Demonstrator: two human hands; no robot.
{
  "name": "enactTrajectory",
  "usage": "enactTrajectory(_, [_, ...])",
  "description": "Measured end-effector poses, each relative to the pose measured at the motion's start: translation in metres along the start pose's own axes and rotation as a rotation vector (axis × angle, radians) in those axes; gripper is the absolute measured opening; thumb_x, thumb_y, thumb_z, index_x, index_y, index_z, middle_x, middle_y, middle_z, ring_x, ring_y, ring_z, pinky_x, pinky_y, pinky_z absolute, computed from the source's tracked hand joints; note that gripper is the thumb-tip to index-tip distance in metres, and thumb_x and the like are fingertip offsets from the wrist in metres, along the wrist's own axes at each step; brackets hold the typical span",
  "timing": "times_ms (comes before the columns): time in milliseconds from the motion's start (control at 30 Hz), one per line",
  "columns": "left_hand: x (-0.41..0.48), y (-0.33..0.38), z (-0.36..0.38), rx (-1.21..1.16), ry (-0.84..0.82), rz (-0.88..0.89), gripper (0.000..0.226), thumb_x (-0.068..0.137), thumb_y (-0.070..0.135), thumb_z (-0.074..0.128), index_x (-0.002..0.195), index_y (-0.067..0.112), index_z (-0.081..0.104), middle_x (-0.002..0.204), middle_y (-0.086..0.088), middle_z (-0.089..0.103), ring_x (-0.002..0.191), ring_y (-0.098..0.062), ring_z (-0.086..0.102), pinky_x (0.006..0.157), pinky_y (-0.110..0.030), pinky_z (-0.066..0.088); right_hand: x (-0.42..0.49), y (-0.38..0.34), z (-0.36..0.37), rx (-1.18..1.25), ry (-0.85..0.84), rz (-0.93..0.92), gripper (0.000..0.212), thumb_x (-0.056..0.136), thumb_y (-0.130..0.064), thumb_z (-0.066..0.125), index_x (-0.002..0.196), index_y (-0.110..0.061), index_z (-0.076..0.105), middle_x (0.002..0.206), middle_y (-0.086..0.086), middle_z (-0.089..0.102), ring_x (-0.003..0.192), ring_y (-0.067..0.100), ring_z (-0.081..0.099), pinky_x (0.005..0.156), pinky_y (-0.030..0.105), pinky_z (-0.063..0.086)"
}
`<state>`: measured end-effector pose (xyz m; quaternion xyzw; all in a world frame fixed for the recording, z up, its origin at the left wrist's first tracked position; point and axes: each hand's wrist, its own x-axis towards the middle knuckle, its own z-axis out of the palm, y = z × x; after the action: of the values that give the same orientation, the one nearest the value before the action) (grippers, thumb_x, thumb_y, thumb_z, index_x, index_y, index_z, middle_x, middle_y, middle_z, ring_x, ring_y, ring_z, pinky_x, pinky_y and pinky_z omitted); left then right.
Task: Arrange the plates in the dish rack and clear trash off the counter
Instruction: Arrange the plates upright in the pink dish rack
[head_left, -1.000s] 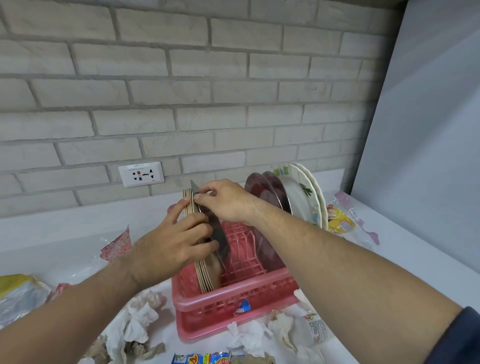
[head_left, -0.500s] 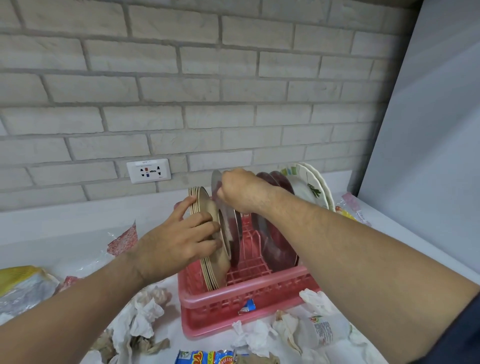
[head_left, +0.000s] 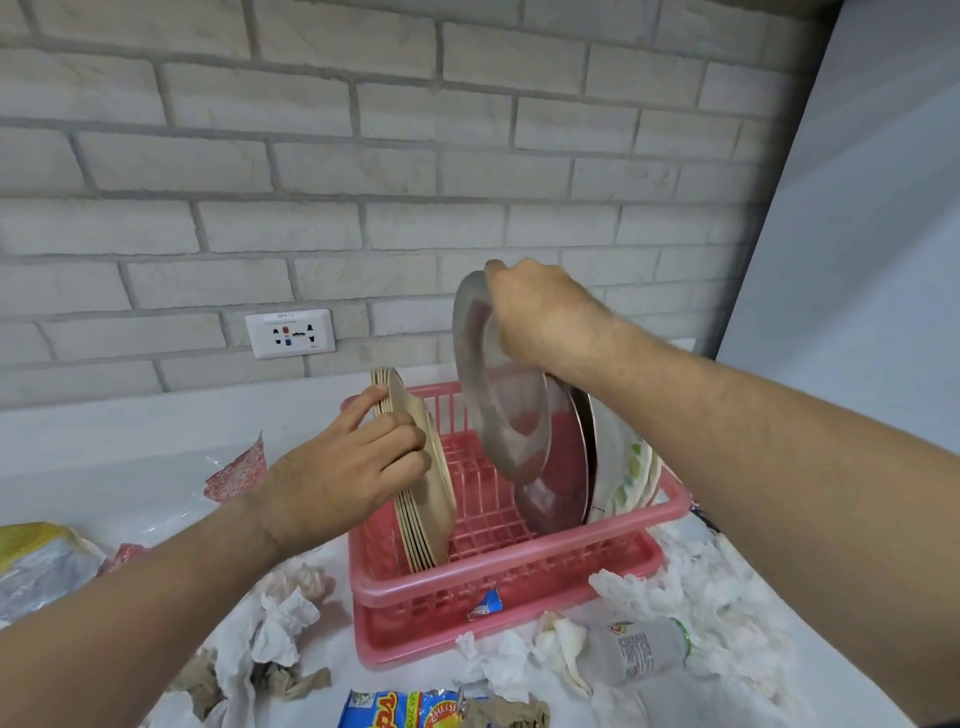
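A pink plastic dish rack stands on the white counter. My right hand grips the top rim of a steel plate and holds it tilted above the middle of the rack. My left hand grips a stack of beige plates standing on edge at the rack's left end. More steel plates and white flowered plates lean at the right end.
Crumpled tissues, a squashed plastic bottle, a blue snack wrapper and clear and yellow bags litter the counter around the rack. A brick wall with a socket is behind; a grey panel stands at right.
My right hand has lifted the steel plate up and to the right, away from the beige stack. My left hand stays on the beige plates.
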<state>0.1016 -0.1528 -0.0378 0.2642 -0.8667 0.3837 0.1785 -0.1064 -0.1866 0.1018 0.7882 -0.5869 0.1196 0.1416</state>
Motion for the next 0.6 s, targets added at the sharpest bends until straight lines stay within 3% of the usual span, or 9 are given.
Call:
enactTrajectory(133, [0.004,-0.008,0.000,-0.045,0.030,0.014,0.024,0.088,-0.011,0.045,0.091,0.007,0.060,0.095,-0.011,0.057,0.090,-0.029,0.057,0.102,-0.047,0.039,-0.020,0.010,0.012,-0.019,-0.024,-0.043,0.043,0.086,0.008,0.054,0.126,-0.005,0.049,0.081,0.004,0.053,0.064,0.019,0.051,0.050,0.029,0.036])
enactTrajectory(233, [0.008,-0.007,-0.001,-0.073,0.055,0.020,0.023,0.091,-0.007,0.045,0.087,0.007,0.062,0.093,-0.012,0.057,0.088,-0.028,0.055,0.103,-0.042,0.038,-0.028,0.011,0.023,-0.033,-0.004,-0.087,0.037,0.088,0.007,0.050,0.123,-0.005,0.047,0.067,0.001,0.043,0.053,0.014,0.041,0.044,0.027,0.029])
enactTrajectory(367, [0.008,-0.005,-0.003,-0.056,0.065,0.002,0.024,0.090,-0.001,0.044,0.087,0.009,0.065,0.091,-0.010,0.056,0.089,-0.028,0.056,0.105,-0.048,0.037,-0.029,0.016,0.043,-0.037,-0.034,-0.041,0.036,0.088,0.005,0.051,0.122,-0.007,0.047,0.065,0.001,0.044,0.054,0.017,0.045,0.044,0.029,0.030])
enactTrajectory(433, [0.006,-0.005,-0.003,-0.045,0.068,-0.001,0.024,0.091,-0.001,0.044,0.088,0.010,0.066,0.089,-0.009,0.055,0.090,-0.028,0.057,0.106,-0.052,0.036,-0.035,0.015,0.048,-0.049,-0.064,-0.044,0.038,0.089,0.003,0.053,0.125,-0.006,0.045,0.074,0.002,0.048,0.072,0.023,0.055,0.052,0.029,0.032])
enactTrajectory(500, [0.006,-0.004,-0.003,-0.034,0.077,-0.006,0.029,0.096,0.002,0.040,0.087,0.011,0.066,0.089,-0.009,0.055,0.092,-0.028,0.057,0.107,-0.054,0.034,-0.040,0.012,0.051,-0.075,-0.067,-0.050,0.046,0.087,0.001,0.057,0.130,-0.006,0.041,0.095,0.008,0.058,0.098,0.029,0.058,0.063,0.030,0.033])
enactTrajectory(533, [0.008,-0.003,-0.004,-0.024,0.085,-0.014,0.035,0.099,0.004,0.035,0.086,0.011,0.066,0.088,-0.009,0.056,0.093,-0.028,0.057,0.107,-0.054,0.033,-0.040,0.012,0.051,-0.080,-0.076,-0.043,0.050,0.086,0.002,0.058,0.131,-0.005,0.040,0.106,0.011,0.060,0.103,0.029,0.057,0.067,0.030,0.033])
enactTrajectory(600, [0.010,-0.002,-0.006,-0.008,0.094,-0.031,0.044,0.103,0.008,0.027,0.084,0.012,0.067,0.087,-0.009,0.056,0.093,-0.029,0.057,0.108,-0.053,0.032,-0.041,0.012,0.048,-0.095,-0.117,-0.031,0.054,0.084,0.006,0.059,0.133,-0.003,0.039,0.114,0.012,0.061,0.094,0.025,0.055,0.069,0.029,0.034])
